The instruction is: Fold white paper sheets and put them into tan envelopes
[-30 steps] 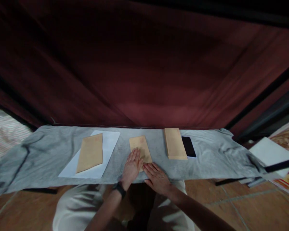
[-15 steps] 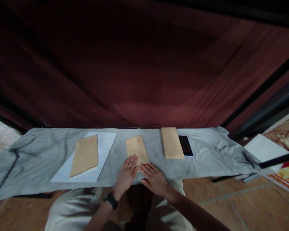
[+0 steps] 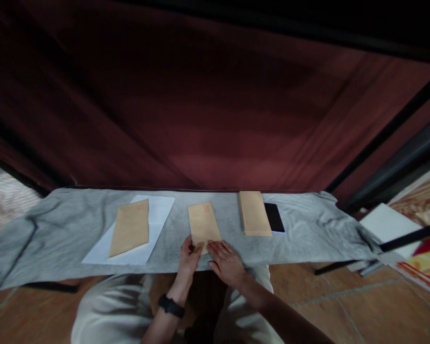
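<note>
A brown paper envelope (image 3: 203, 222) with a small reddish mark near its top lies in front of me on a grey cloth. With curled fingers, my left hand (image 3: 189, 257) grips its lower left edge, the thumb on top. My right hand (image 3: 227, 262) rests flat over the lower right corner, fingers stretched out. Both hands hide parts of the envelope's near end. Further left, a second brown envelope (image 3: 131, 228) lies on white paper sheets (image 3: 153, 239). To the right stands a thick stack of brown envelopes (image 3: 255, 214).
Partly under the stack's right side is a dark phone (image 3: 274, 217). The grey cloth (image 3: 308, 234) covers a narrow bench-like surface, with a dark red fabric panel (image 3: 215, 119) behind it. At the far right are a white box-like object (image 3: 390, 224) and colourful printed packaging (image 3: 424, 267).
My left hand has gone from lying flat on the envelope to curling around its lower left edge. My right hand stays flat in nearly the same place. The view has shifted slightly.
</note>
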Demonstrator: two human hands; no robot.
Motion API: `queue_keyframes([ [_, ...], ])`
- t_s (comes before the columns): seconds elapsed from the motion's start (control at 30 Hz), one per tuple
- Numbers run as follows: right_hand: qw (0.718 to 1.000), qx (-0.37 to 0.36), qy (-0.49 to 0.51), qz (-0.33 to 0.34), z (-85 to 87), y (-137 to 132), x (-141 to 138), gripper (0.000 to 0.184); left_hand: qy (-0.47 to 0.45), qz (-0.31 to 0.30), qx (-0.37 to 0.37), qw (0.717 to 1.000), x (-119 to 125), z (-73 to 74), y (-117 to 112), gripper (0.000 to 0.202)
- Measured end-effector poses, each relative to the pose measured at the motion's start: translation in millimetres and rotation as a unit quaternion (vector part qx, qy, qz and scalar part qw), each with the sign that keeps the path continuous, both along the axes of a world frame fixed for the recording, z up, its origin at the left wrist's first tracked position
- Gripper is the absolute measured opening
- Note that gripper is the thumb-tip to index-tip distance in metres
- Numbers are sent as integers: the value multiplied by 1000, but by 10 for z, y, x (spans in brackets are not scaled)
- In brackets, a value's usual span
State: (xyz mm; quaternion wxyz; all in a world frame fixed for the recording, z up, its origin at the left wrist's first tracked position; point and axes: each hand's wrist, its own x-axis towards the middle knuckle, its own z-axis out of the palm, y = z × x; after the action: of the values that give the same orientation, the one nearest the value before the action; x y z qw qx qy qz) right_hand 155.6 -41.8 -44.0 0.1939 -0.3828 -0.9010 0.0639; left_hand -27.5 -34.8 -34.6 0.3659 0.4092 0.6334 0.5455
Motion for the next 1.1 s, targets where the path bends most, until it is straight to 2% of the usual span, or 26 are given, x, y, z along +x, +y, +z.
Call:
queue_keyframes([
  [0.1,999,7,11,-33,-28,-46,-113,57,-67,23,-41,997,17,80,9,56],
  [0.2,995,-11,24,-97,30,-47,-267,55,-54,-6,1,998,104,225,-22,59],
  [0.3,983,-79,61,-157,199,64,-384,48,-14,-27,57,998,216,463,-51,56],
  [0.37,954,-163,175,-180,319,180,-434,42,12,-42,91,995,265,627,-60,52],
  [0.4,923,-214,262,-185,363,235,-455,40,29,-51,108,992,275,689,-59,50],
  [0.43,877,-267,353,-186,390,279,-478,41,54,-61,123,989,273,728,-55,48],
  [0.5,754,-365,514,-184,389,324,-532,41,127,-74,143,979,239,716,-35,46],
  [0.57,634,-439,610,-182,327,305,-597,36,216,-81,142,963,176,572,-5,46],
  [0.6,592,-465,633,-181,283,277,-629,34,257,-87,134,953,139,459,9,47],
  [0.63,565,-484,644,-182,238,243,-658,31,293,-97,124,943,101,331,21,47],
  [0.7,543,-509,643,-180,157,172,-689,29,354,-124,109,921,28,66,28,47],
  [0.8,548,-549,609,-166,82,85,-613,29,416,-140,108,892,-62,-215,4,45],
  [0.87,581,-577,553,-152,64,46,-469,30,438,-146,104,881,-104,-277,-14,45],
  [0.9,614,-581,513,-150,65,33,-379,32,447,-151,99,876,-119,-276,-17,45],
  [0.93,664,-561,468,-159,71,22,-285,35,455,-155,95,872,-132,-261,-12,44],
  [0.97,727,-518,417,-171,81,15,-194,36,463,-160,92,867,-144,-238,3,44],
  [1.03,854,-362,332,-172,109,7,-46,36,477,-169,90,858,-170,-184,70,44],
  [1.07,902,-280,289,-159,120,5,4,38,484,-171,91,853,-188,-159,124,45],
  [1.1,937,-209,246,-137,126,1,37,40,491,-172,92,849,-212,-137,194,46],
])
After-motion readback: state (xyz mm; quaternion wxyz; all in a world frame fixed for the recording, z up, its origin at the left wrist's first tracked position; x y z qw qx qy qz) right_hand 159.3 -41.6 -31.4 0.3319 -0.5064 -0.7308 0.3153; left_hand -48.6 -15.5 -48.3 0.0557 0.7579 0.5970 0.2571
